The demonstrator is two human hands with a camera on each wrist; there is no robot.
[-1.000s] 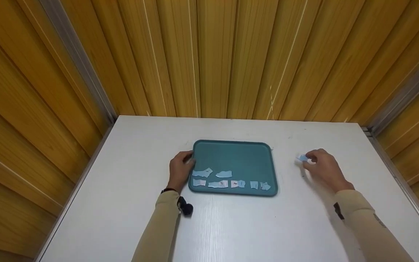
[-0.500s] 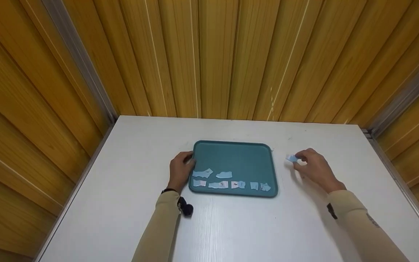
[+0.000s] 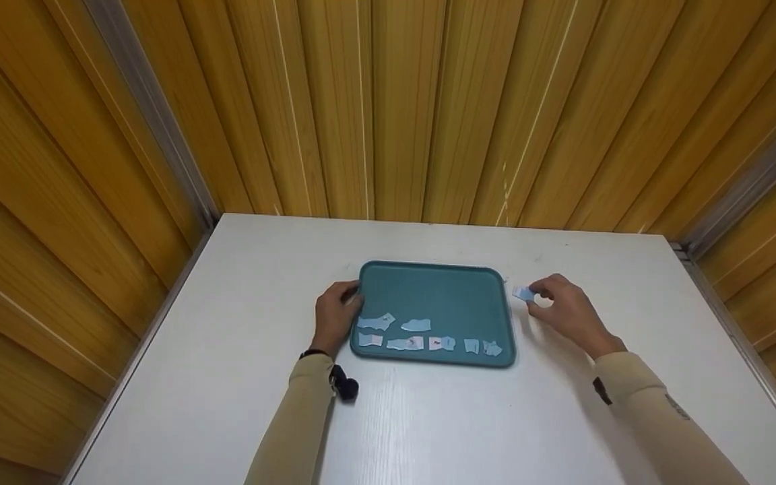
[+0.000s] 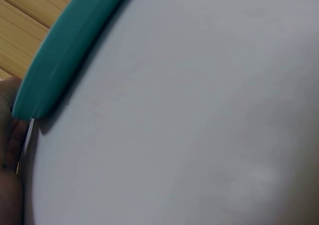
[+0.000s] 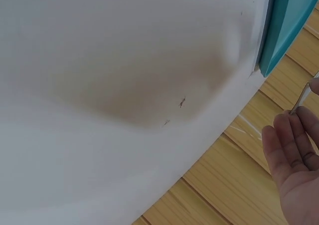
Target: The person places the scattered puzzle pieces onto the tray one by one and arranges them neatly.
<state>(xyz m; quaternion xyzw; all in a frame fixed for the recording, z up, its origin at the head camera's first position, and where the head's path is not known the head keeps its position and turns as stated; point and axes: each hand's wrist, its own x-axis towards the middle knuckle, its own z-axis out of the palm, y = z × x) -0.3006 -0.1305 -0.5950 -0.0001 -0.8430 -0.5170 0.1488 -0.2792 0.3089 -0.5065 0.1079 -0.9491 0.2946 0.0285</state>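
In the head view my right hand [image 3: 566,313] pinches a small light-blue torn paper piece [image 3: 523,294] between thumb and fingertips, just right of the tray and above the table. The right wrist view catches this piece only edge-on. My left hand [image 3: 335,315] grips the left rim of a green rectangular tray [image 3: 434,289], thumb at the edge; part of its fingers is hidden. Several torn pieces lie on the tray: a row along its near side, including a pink-and-blue piece [image 3: 442,343], and two above it, a jagged piece [image 3: 376,322] and a pale-blue piece [image 3: 416,325].
The tray lies flat on a white table [image 3: 442,424]. Yellow wood-patterned panels [image 3: 401,114] rise behind the table and on both sides. A black wrist strap with a round part [image 3: 345,386] is on the left wrist.
My right hand has moved left with the paper piece, from well right of the tray to close beside its right edge. The left hand stays at the tray's left rim.
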